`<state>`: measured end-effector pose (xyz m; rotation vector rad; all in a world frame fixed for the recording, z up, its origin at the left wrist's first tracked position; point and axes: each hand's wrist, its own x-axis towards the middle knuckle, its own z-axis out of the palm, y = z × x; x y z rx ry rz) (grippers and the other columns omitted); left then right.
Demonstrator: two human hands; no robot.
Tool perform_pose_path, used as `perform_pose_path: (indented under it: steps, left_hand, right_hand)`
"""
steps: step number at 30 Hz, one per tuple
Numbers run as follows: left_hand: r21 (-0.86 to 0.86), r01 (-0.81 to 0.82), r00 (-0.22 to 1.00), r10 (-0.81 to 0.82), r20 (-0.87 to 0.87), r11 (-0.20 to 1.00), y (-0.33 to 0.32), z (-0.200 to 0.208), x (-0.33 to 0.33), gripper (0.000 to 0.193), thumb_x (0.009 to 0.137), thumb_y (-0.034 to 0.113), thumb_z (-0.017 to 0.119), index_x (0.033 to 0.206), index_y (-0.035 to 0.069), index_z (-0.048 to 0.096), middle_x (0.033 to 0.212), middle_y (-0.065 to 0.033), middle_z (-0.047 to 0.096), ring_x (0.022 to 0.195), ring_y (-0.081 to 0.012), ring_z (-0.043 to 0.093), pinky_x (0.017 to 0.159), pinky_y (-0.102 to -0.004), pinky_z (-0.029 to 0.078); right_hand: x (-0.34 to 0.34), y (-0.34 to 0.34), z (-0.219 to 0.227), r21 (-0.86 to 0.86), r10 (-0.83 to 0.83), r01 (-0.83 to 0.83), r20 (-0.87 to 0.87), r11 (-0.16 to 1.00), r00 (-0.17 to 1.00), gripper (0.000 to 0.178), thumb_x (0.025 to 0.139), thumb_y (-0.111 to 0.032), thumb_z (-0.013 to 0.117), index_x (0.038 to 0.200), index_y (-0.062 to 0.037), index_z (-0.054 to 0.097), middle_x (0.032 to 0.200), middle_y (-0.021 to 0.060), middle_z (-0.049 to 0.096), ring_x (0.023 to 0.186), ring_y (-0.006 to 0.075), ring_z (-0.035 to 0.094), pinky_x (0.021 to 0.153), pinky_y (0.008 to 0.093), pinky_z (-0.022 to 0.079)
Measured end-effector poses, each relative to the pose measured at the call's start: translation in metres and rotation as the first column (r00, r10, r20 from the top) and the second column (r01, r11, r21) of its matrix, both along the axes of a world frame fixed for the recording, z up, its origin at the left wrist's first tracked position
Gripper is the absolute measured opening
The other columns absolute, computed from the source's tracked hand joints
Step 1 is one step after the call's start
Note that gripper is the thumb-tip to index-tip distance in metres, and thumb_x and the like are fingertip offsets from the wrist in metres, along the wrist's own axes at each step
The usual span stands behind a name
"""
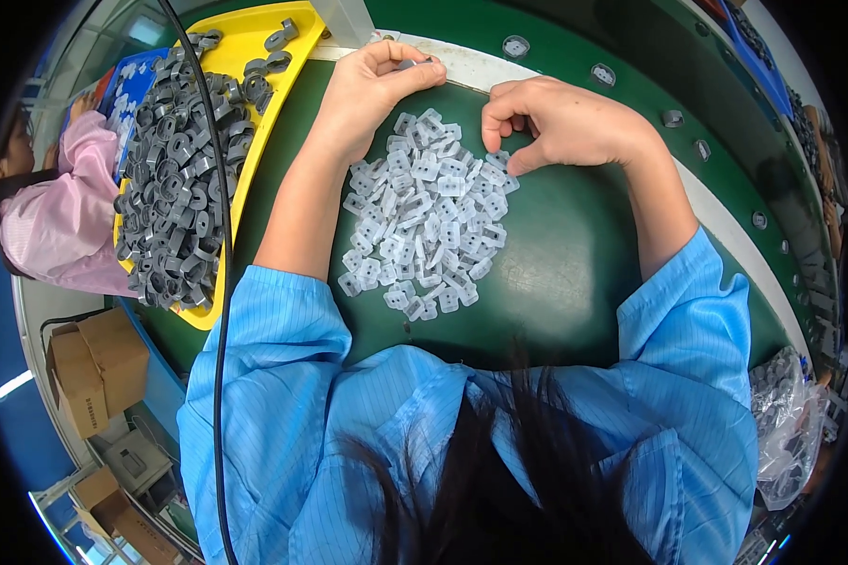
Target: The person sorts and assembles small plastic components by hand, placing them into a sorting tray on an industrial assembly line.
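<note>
My left hand is closed in a pinch on a grey plastic ring, mostly hidden by the fingers, beside the pale rail. At the right edge of a heap of small translucent white plastic pieces, my right hand has its thumb and index finger around one piece. Its other fingers curl under the palm. The heap spreads over the green tabletop between my forearms. Each piece is a flat plate with small holes.
A yellow tray full of grey plastic rings stands at left, crossed by a black cable. Past the pale rail, a green belt carries spaced parts. A co-worker in pink sits far left; a clear bag lies right.
</note>
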<state>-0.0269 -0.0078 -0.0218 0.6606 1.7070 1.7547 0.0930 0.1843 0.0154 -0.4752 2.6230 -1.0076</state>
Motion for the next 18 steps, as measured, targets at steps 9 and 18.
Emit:
perform_pose_path:
  steps: [9, 18]
  left_hand:
    - [0.040, -0.101, 0.947, 0.108, -0.302, 0.994, 0.006, -0.001, 0.011, 0.035, 0.077, 0.007, 0.071, 0.108, -0.002, 0.059, 0.097, -0.0088, 0.066, 0.087, -0.0142, 0.064, 0.079, -0.0249, 0.052]
    - [0.060, -0.232, 0.555, 0.183, -0.812, 0.971, 0.017, 0.011, 0.031, 0.056, 0.069, 0.003, 0.076, 0.120, 0.005, 0.052, 0.102, -0.0083, 0.062, 0.091, -0.0161, 0.062, 0.080, -0.0280, 0.053]
  right_hand:
    - [-0.022, 0.008, -0.017, -0.569, -0.395, 0.463, 0.249, 0.680, 0.884, 0.016, 0.079, -0.018, 0.068, 0.086, -0.0037, 0.068, 0.076, 0.0001, 0.063, 0.067, 0.0073, 0.056, 0.060, 0.0229, 0.045]
    - [-0.026, -0.022, -0.032, -0.645, -0.661, 0.478, -0.057, 0.596, 0.748, 0.018, 0.081, -0.021, 0.067, 0.086, -0.0033, 0.067, 0.073, -0.0011, 0.062, 0.063, 0.0050, 0.051, 0.056, 0.0203, 0.040]
